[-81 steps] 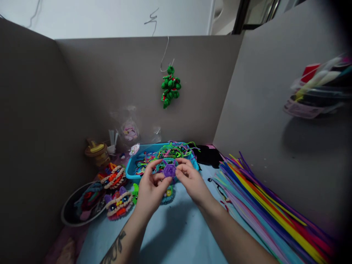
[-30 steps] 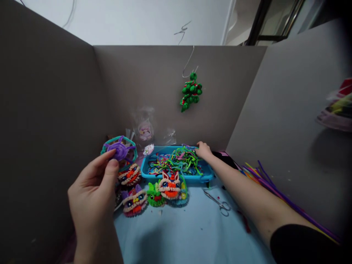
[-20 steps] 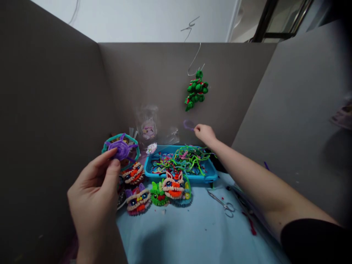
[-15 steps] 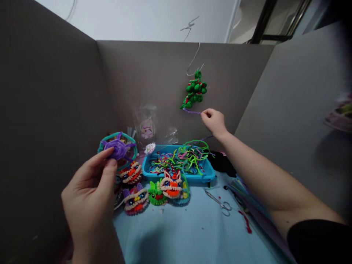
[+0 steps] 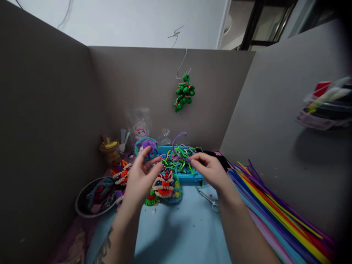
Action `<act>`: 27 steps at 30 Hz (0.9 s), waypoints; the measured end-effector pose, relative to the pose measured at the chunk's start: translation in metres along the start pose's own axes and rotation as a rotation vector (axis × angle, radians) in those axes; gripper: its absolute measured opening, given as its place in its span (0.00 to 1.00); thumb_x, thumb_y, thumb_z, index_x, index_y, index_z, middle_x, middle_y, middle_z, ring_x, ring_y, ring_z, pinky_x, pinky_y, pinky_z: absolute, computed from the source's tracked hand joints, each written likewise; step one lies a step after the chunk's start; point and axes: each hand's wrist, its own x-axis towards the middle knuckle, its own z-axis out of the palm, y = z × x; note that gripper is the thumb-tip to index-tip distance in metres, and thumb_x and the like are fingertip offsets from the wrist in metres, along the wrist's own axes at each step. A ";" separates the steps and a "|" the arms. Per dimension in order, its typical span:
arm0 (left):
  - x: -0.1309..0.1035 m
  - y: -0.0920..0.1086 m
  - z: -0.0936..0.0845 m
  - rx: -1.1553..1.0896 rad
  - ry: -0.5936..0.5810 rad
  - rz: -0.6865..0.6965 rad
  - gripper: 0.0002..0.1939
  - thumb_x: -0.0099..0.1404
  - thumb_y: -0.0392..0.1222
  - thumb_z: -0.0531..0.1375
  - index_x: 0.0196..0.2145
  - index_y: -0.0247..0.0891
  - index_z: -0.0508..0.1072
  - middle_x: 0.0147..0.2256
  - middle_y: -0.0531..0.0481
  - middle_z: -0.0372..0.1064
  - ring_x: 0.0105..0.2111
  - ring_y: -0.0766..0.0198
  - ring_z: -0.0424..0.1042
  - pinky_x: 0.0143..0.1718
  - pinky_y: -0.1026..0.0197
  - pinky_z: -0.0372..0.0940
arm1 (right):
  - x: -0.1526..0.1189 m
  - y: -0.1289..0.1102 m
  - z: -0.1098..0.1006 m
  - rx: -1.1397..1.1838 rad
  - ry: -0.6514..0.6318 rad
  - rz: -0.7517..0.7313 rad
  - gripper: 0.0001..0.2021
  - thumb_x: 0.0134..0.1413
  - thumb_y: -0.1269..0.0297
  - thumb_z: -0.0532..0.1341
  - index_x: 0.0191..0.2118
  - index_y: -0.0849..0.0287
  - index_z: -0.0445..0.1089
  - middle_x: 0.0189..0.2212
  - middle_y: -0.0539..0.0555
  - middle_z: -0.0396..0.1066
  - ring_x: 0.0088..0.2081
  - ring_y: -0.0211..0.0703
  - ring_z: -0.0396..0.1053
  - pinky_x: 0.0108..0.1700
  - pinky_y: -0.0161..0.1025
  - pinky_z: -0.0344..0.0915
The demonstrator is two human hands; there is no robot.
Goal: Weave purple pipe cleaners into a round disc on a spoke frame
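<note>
My left hand (image 5: 141, 174) is raised before the tray, thumb apart from the index finger. Against its fingertips sits a pipe-cleaner piece (image 5: 147, 143), a purple woven centre inside a teal ring; the exact grip is partly hidden. My right hand (image 5: 207, 168) pinches a purple pipe cleaner (image 5: 174, 142), whose free end curls upward between the hands. Behind them stands a blue tray (image 5: 192, 179) of tangled pipe-cleaner offcuts. Below the left fingers rests an orange and cream lion-head ornament (image 5: 165, 187), with a green one (image 5: 151, 200) beside it.
Scissors (image 5: 209, 200) lie on the blue tabletop (image 5: 187, 234). Long coloured pipe cleaners (image 5: 275, 209) line the right side. A round bowl (image 5: 82, 209) and an amber jar (image 5: 110, 148) stand left. A green ornament (image 5: 184, 93) hangs from a wire on the grey back panel (image 5: 137, 80).
Both hands have come closer together: my left moved right with the woven piece, my right moved down with the purple pipe cleaner. The view has shifted rightward.
</note>
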 end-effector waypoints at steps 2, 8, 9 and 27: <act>0.001 -0.012 0.013 -0.105 -0.066 -0.064 0.33 0.48 0.38 0.68 0.52 0.39 0.66 0.49 0.42 0.69 0.42 0.55 0.74 0.39 0.58 0.70 | -0.006 -0.004 0.014 -0.037 -0.115 -0.066 0.07 0.52 0.67 0.56 0.28 0.59 0.71 0.27 0.51 0.72 0.31 0.40 0.68 0.34 0.35 0.62; 0.007 -0.021 0.002 0.072 0.074 -0.026 0.24 0.55 0.42 0.64 0.49 0.36 0.68 0.36 0.44 0.75 0.37 0.59 0.76 0.39 0.59 0.69 | 0.002 0.014 0.026 -0.104 -0.349 -0.208 0.06 0.54 0.71 0.57 0.30 0.58 0.71 0.28 0.49 0.72 0.32 0.38 0.68 0.35 0.33 0.60; 0.011 -0.022 -0.003 0.059 0.107 -0.012 0.24 0.57 0.42 0.63 0.51 0.37 0.67 0.36 0.44 0.75 0.37 0.60 0.76 0.38 0.61 0.69 | 0.005 0.023 0.024 -0.138 -0.321 -0.201 0.06 0.55 0.70 0.57 0.30 0.58 0.70 0.27 0.49 0.71 0.31 0.38 0.67 0.34 0.33 0.59; 0.053 0.002 -0.086 -0.402 0.748 0.151 0.22 0.48 0.15 0.49 0.35 0.35 0.66 0.25 0.57 0.57 0.20 0.76 0.59 0.16 0.77 0.51 | 0.023 0.096 0.017 -0.281 -0.215 -0.176 0.08 0.57 0.70 0.54 0.29 0.59 0.69 0.29 0.53 0.70 0.34 0.42 0.66 0.38 0.36 0.59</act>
